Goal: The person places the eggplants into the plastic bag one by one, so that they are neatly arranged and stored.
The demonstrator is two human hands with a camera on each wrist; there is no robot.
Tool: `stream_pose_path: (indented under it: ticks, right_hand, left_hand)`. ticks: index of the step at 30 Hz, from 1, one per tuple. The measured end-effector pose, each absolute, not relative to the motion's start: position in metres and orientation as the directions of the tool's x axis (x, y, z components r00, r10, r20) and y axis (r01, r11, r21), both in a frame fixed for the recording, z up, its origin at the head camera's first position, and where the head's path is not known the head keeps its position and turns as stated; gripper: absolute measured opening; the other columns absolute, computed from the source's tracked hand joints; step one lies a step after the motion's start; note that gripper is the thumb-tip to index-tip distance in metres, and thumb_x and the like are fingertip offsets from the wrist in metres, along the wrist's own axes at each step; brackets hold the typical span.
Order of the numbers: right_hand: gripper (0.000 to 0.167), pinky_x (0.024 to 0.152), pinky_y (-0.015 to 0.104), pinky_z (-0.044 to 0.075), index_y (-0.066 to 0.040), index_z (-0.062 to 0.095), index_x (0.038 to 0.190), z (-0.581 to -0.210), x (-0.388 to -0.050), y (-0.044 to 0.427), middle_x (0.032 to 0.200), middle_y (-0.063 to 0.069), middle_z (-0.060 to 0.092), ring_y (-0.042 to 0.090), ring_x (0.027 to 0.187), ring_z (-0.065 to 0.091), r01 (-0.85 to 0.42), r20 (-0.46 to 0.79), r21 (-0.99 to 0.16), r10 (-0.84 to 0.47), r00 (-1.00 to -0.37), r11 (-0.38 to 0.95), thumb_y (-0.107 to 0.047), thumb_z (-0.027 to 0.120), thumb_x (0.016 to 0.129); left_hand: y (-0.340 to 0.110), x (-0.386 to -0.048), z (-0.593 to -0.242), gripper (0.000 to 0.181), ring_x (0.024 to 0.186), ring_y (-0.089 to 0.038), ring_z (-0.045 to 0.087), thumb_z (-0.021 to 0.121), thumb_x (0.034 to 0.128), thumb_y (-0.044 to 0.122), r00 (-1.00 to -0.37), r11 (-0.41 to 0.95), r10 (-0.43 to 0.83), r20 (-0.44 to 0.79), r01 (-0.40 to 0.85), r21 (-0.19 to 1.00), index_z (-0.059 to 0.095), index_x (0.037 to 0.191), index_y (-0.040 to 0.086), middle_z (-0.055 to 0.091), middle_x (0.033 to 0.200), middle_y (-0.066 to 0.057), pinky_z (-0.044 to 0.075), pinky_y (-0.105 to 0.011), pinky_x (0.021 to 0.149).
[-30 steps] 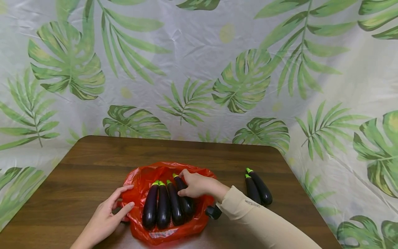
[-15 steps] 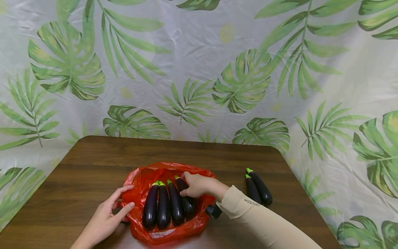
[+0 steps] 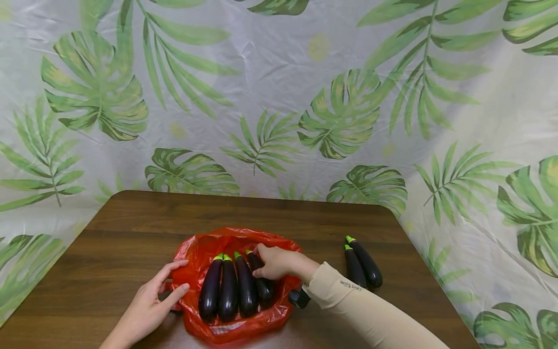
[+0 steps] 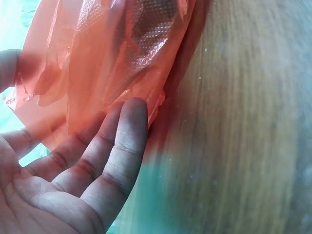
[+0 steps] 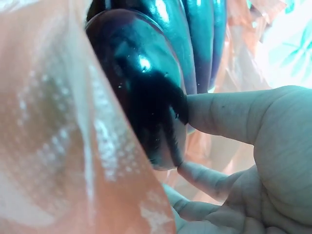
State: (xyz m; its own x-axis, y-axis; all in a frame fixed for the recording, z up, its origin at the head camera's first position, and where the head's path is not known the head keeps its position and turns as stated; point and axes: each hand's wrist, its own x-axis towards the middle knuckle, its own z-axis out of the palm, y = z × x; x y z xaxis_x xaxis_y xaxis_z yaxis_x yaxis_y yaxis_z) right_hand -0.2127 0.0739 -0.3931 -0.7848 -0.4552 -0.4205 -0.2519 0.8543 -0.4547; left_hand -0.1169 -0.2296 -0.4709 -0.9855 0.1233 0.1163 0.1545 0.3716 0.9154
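Several dark eggplants point(image 3: 228, 291) lie side by side in an opened red plastic bag point(image 3: 198, 310), green stems toward the back. My right hand point(image 3: 279, 261) has its thumb and fingertips around the upper part of the rightmost eggplant point(image 3: 264, 291). In the right wrist view the thumb and a fingertip of that hand point(image 5: 273, 141) press the glossy eggplant point(image 5: 141, 87) from the side. At the bag's left rim, my left hand point(image 3: 146, 303) rests with thumb and index finger spread. The left wrist view has the left hand's relaxed fingers point(image 4: 83, 175) against the thin red plastic point(image 4: 87, 78).
Two more eggplants point(image 3: 367, 264) lie together on the wooden table point(image 3: 305, 223), right of the bag and beyond my right sleeve. A small black object point(image 3: 299, 297) is by the right wrist. A leaf-patterned cloth point(image 3: 270, 97) hangs behind the table.
The rightmost eggplant's stem end has shifted slightly right and toward the front, with my right hand moving along with it. My left hand has stayed nearly still.
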Motion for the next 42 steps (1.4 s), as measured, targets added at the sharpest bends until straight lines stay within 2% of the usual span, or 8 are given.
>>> stream_pose_path:
  ticks: [2,6,11,18,25,33,35,42]
  right_hand:
    - [0.051,0.11,0.042,0.054,-0.01,0.049,0.144,-0.395,-0.213,0.074,0.127,0.01,0.067,0.019,0.11,0.064,-0.256,-0.418,-0.452,-0.456,-0.786,0.855,-0.028,0.074,0.102]
    - [0.051,0.088,0.036,0.062,-0.01,0.048,0.143,-0.397,-0.211,0.073,0.118,0.01,0.065,0.017,0.092,0.066,-0.226,-0.425,-0.491,-0.458,-0.781,0.842,-0.026,0.074,0.103]
    - [0.052,0.067,0.029,0.059,-0.009,0.046,0.145,-0.398,-0.208,0.073,0.112,0.01,0.062,0.017,0.079,0.064,-0.179,-0.433,-0.544,-0.457,-0.777,0.82,-0.023,0.074,0.103]
    - [0.057,0.076,0.032,0.062,-0.01,0.046,0.146,-0.396,-0.206,0.072,0.114,0.01,0.064,0.017,0.083,0.066,-0.195,-0.432,-0.516,-0.45,-0.782,0.834,-0.027,0.076,0.102]
    - [0.062,0.112,0.045,0.055,-0.012,0.047,0.15,-0.391,-0.209,0.072,0.131,0.011,0.068,0.022,0.118,0.067,-0.242,-0.404,-0.442,-0.433,-0.806,0.864,-0.036,0.076,0.101]
    - [0.064,0.117,0.048,0.052,-0.012,0.044,0.156,-0.377,-0.208,0.073,0.15,0.013,0.062,0.026,0.135,0.064,-0.275,-0.381,-0.451,-0.462,-0.801,0.849,-0.037,0.072,0.104]
    - [0.064,0.115,0.046,0.053,-0.012,0.044,0.156,-0.373,-0.207,0.072,0.149,0.012,0.063,0.025,0.131,0.065,-0.295,-0.366,-0.456,-0.479,-0.798,0.84,-0.037,0.072,0.104]
    - [0.059,0.088,0.034,0.057,-0.016,0.049,0.152,-0.359,-0.202,0.074,0.11,0.003,0.07,0.013,0.093,0.066,-0.334,-0.318,-0.504,-0.531,-0.785,0.797,-0.038,0.073,0.103]
  left_hand:
    - [-0.229,-0.117,-0.471,0.049,0.083,-0.005,0.072,0.071,0.1058,0.019,-0.985,0.369,0.123,0.12,0.157,0.916,0.053,0.151,0.014,0.073,0.11,-0.015,0.066,-0.031,0.065]
    - [-0.229,-0.117,-0.472,0.049,0.083,-0.005,0.072,0.071,0.1055,0.019,-0.985,0.37,0.119,0.122,0.158,0.915,0.053,0.151,0.013,0.073,0.109,-0.015,0.066,-0.031,0.064]
    - [-0.229,-0.117,-0.472,0.048,0.083,-0.005,0.072,0.071,0.1055,0.019,-0.987,0.372,0.115,0.113,0.148,0.916,0.054,0.15,0.013,0.073,0.109,-0.015,0.066,-0.031,0.064]
    - [-0.229,-0.118,-0.472,0.05,0.082,-0.005,0.072,0.071,0.1053,0.022,-0.99,0.383,0.111,0.087,0.123,0.916,0.053,0.151,0.015,0.073,0.107,-0.013,0.066,-0.029,0.066]
    - [-0.23,-0.118,-0.472,0.05,0.085,-0.005,0.072,0.071,0.1054,0.021,-0.988,0.371,0.118,0.098,0.135,0.919,0.053,0.151,0.014,0.073,0.112,-0.015,0.066,-0.03,0.066]
    - [-0.231,-0.118,-0.472,0.05,0.083,-0.005,0.072,0.071,0.1056,0.021,-0.988,0.377,0.121,0.098,0.137,0.916,0.053,0.151,0.014,0.073,0.109,-0.014,0.066,-0.03,0.066]
    - [-0.23,-0.118,-0.471,0.05,0.083,-0.005,0.072,0.071,0.1056,0.021,-0.988,0.378,0.12,0.097,0.136,0.916,0.053,0.151,0.014,0.073,0.108,-0.013,0.066,-0.03,0.066]
    - [-0.23,-0.118,-0.471,0.049,0.086,-0.004,0.072,0.07,0.106,0.021,-0.988,0.369,0.12,0.1,0.138,0.919,0.053,0.152,0.014,0.073,0.113,-0.015,0.066,-0.03,0.066]
